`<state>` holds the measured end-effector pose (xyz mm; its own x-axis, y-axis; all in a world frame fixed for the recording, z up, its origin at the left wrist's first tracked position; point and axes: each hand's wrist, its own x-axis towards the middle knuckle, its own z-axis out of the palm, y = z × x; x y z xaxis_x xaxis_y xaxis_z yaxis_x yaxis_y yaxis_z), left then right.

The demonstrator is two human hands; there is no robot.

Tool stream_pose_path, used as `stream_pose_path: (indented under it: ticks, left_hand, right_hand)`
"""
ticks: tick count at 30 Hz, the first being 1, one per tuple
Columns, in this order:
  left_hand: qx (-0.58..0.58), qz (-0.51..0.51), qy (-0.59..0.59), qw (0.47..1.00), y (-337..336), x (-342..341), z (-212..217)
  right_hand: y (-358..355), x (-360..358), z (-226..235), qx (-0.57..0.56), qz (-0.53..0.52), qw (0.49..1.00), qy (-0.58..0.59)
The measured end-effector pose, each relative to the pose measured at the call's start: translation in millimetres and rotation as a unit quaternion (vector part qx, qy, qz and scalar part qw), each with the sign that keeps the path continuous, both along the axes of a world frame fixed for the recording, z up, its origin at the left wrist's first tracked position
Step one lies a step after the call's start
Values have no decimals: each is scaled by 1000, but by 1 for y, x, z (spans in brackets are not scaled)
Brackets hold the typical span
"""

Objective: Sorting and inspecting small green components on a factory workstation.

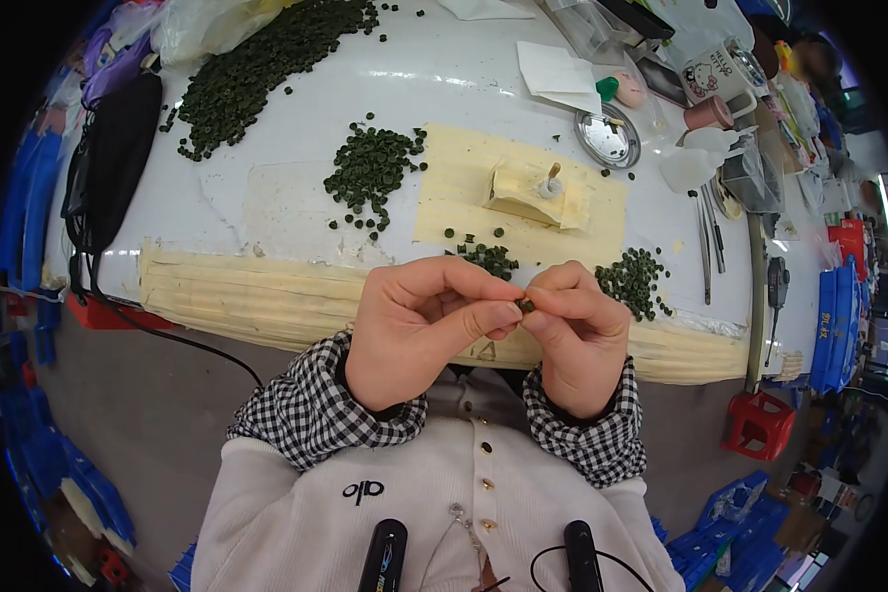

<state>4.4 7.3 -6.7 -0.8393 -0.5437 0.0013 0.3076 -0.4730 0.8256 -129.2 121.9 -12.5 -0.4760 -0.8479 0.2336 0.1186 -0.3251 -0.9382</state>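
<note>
Between the fingertips of both hands is a small dark green cylindrical part (pixel 525 306), mostly covered by the fingers. My left hand (pixel 419 321) pinches it with thumb and forefinger. My right hand (pixel 579 331) pinches the same piece from the other side. Just beyond the hands lies a small pile of like green parts (pixel 485 259), and another pile (pixel 635 283) is to the right. A larger heap (pixel 373 170) lies farther left. A tape-covered block (pixel 533 192) with an upright metal pin stands on a yellow taped patch (pixel 451 163).
The biggest heap of green parts (pixel 242 84) is at the far left, near a black bag (pixel 123 163). On the right are tweezers (pixel 704 247), a round metal dish (pixel 607 136), a pink spool (pixel 707 112) and a mug (pixel 717 74). Yellow tape pads the table edge (pixel 242 296).
</note>
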Motion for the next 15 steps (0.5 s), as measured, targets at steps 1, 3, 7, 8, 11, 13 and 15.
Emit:
stream_pose_path:
  ticks: [1, 3, 7, 8, 11, 13, 15]
  left_hand:
    - [2, -1, -5, 1000, 0, 0, 1]
    - [-18, 0, -22, 1000, -1, 0, 3]
    - [-52, 24, -38, 998, -1, 0, 1]
    - [-87, 47, -37, 994, -2, 0, 2]
    - [-192, 97, -40, 976, -5, 1, 5]
    - [-257, 100, -47, 960, -9, 3, 5]
    - [-287, 100, -54, 951, -11, 3, 6]
  right_hand:
    - [0, 0, 0, 1, 0, 1000, -1]
    - [0, 1, 0, 4, 0, 1000, -4]
    - [0, 5, 4, 31, -47, 994, 93]
    - [0, 8, 7, 45, -68, 989, 128]
    - [-1, 8, 11, 50, -87, 968, 229]
    - [-2, 8, 12, 46, -91, 957, 270]
    - [-3, 8, 13, 44, -96, 953, 285]
